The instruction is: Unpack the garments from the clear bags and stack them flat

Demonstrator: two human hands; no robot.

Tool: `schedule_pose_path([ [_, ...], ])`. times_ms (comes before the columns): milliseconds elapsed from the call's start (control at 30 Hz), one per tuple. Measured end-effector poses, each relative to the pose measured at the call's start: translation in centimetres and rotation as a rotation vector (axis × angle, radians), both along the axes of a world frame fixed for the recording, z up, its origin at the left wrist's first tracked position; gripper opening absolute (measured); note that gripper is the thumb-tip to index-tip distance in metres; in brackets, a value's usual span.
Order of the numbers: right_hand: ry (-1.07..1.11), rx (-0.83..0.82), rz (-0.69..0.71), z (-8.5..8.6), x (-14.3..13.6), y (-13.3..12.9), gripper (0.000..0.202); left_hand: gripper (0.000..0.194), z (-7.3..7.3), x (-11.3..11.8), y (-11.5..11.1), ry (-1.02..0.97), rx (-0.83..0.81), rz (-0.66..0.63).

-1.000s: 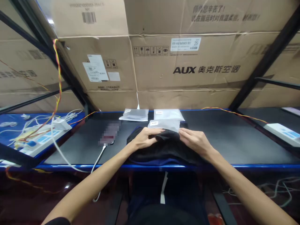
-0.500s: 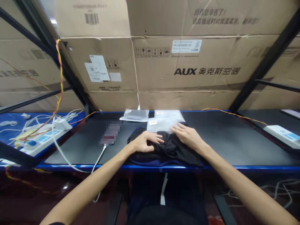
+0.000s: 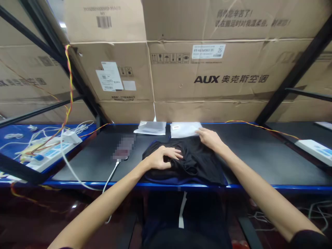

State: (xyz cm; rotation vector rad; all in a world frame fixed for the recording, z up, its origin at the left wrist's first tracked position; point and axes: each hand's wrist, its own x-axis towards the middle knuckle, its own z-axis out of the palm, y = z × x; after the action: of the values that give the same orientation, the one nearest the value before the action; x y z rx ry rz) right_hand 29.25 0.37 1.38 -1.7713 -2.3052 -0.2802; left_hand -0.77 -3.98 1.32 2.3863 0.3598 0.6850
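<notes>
My left hand [image 3: 164, 157] lies on a crumpled black garment [image 3: 197, 155] with dark blue edging at the table's front. Its fingers are stretched out over the cloth, and the thumb stands apart from them. Beyond the cloth, my right hand [image 3: 211, 140] has its fingertips closed at the right edge of a frosted plastic bag [image 3: 185, 129] with a small white label. The fingertips' far side is hidden. A second frosted bag [image 3: 150, 128] lies flat to the left of that one.
A blurred-out phone [image 3: 123, 147] with a white charging cable [image 3: 110, 175] lies left of the garment. Power strips [image 3: 52, 154] with tangled cables stand at the left; another power strip [image 3: 315, 150] is at the right. Behind the black tabletop [image 3: 259, 155] rises a cardboard wall [image 3: 171, 83] between black metal posts.
My right hand has moved slightly away from me, taking the labelled bag off the garment to the bag spot at the back. My left hand stays on the cloth.
</notes>
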Motion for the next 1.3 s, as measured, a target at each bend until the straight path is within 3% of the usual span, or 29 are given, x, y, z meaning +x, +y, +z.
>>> schedule_pose_path([
  [200,0.045,-0.054,-0.068,-0.5,0.2,1.0,0.043,0.056,0.6,0.1,-0.4,0.082,0.112,0.006],
  [400,0.128,-0.040,-0.026,-0.5,0.8,-0.5,0.049,0.058,1.0,0.2,-0.7,0.132,0.141,0.116],
  [600,0.192,0.009,0.201,-1.0,1.5,-3.7,0.042,0.043,3.8,1.4,-0.4,0.249,0.208,0.359],
  [700,0.150,-0.053,0.219,-1.6,2.0,-4.8,0.042,0.040,4.8,3.2,-0.4,0.304,0.319,0.545],
  [767,0.148,-0.105,0.219,-2.1,2.2,-5.1,0.042,0.036,4.6,4.8,-0.8,0.354,0.392,0.614],
  [867,0.188,-0.158,0.231,-2.8,2.6,-5.2,0.045,0.034,3.4,7.0,-1.9,0.474,0.465,0.563],
  [967,0.229,-0.192,0.245,-3.1,3.1,-5.2,0.049,0.045,2.6,7.5,-2.8,0.541,0.483,0.441],
  [1067,0.265,-0.218,0.244,-2.6,3.5,-5.3,0.048,0.058,3.3,5.9,-2.5,0.466,0.384,0.315],
  [1167,0.282,-0.233,0.260,-1.8,3.7,-5.8,0.048,0.049,4.5,3.5,-1.1,0.353,0.251,0.224],
  [1300,0.281,-0.251,0.289,-1.2,4.1,-6.5,0.048,0.068,4.5,1.4,0.8,0.344,0.287,0.165],
])
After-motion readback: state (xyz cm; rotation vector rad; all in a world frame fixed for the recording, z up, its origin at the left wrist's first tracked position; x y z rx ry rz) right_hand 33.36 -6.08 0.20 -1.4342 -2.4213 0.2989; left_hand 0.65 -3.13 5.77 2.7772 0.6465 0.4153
